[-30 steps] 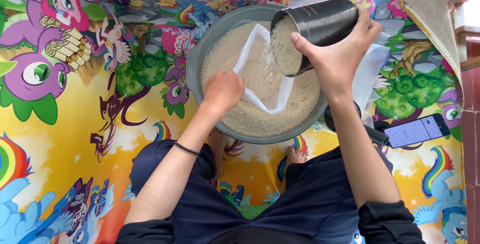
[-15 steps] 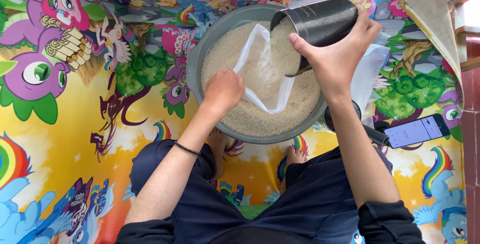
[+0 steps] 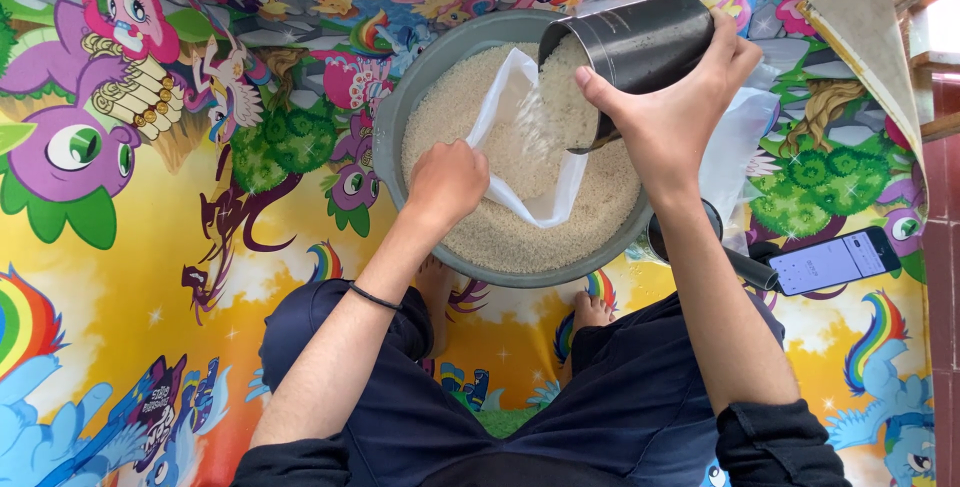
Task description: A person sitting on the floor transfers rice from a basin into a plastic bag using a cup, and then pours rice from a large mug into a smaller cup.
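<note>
Grey and round, a basin of rice sits on a bright cartoon mat as a seated person fills a clear bag. Left of the basin's middle, the left hand is clenched on the bag's near edge, holding its mouth open over the grain; a dark band circles that wrist. Just right of the bag, over the basin's far right rim, the right hand grasps a black cup tipped steeply, and rice is spilling from its lip into the bag's mouth. Judged from this, the pour goes best with the cup's lip close above the opening, the tilt slow, and the left grip pulling the edge taut so the mouth does not fold; the bag staying inside the basin means stray grains land back in the rice. Right of the basin lie more plastic, a dark handled tool and a phone.
</note>
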